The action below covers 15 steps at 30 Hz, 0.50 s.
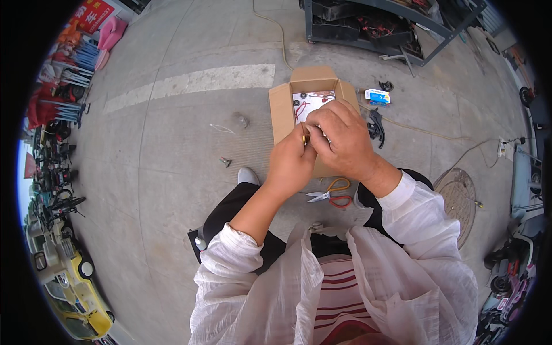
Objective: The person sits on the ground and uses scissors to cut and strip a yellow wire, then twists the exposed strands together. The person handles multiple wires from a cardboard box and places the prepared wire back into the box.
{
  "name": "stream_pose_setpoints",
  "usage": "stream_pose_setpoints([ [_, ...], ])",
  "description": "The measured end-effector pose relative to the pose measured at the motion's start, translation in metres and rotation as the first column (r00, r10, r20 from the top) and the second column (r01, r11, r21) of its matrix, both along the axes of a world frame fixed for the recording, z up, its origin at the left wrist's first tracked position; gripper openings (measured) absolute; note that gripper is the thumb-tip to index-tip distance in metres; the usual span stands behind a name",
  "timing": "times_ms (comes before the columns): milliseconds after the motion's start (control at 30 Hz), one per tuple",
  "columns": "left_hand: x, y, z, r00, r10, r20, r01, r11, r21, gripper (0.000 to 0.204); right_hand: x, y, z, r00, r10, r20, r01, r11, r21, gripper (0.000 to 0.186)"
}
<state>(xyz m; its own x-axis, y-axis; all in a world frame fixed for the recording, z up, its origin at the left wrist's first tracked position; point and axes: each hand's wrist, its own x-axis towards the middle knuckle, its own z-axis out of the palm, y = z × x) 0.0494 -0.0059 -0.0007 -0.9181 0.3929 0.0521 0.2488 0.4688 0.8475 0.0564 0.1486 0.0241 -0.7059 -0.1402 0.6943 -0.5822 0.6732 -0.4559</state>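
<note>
My left hand (290, 161) and my right hand (344, 137) meet over an open cardboard box (280, 112). Both are closed, fingertips pinched together around something tiny; a yellowish bit shows between them, but its kind is hidden. Inside the box, partly covered by my right hand, lies a white sheet (313, 105) with small black round parts (297, 103) and a red looped item (301, 110). Below my hands, between my legs, a pair of scissors (332, 194) with one orange and one red handle loop rests on the ground.
Right of the box are a small blue-and-white carton (378, 96) and black parts (376, 127). A metal rack (368, 29) stands at the far side. A manhole cover (457, 192) lies right; a yellow toy car (86, 287) and bikes line the left. A cord (425, 131) crosses the floor.
</note>
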Motion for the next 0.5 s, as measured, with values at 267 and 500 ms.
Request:
stream_pose_setpoints([
  [267, 0.005, -0.013, -0.036, 0.969, 0.011, 0.247, -0.073, 0.968, 0.241, 0.015, -0.034, 0.062, 0.031, 0.900, -0.429, 0.076, 0.430, 0.844, -0.320, 0.011],
  [500, -0.019, -0.022, -0.005, 0.763, -0.036, 0.646, -0.421, 0.731, 0.538, 0.012, -0.018, 0.027, 0.001, 0.923, 0.149, 0.355, -0.177, 0.983, 0.047, 0.009],
])
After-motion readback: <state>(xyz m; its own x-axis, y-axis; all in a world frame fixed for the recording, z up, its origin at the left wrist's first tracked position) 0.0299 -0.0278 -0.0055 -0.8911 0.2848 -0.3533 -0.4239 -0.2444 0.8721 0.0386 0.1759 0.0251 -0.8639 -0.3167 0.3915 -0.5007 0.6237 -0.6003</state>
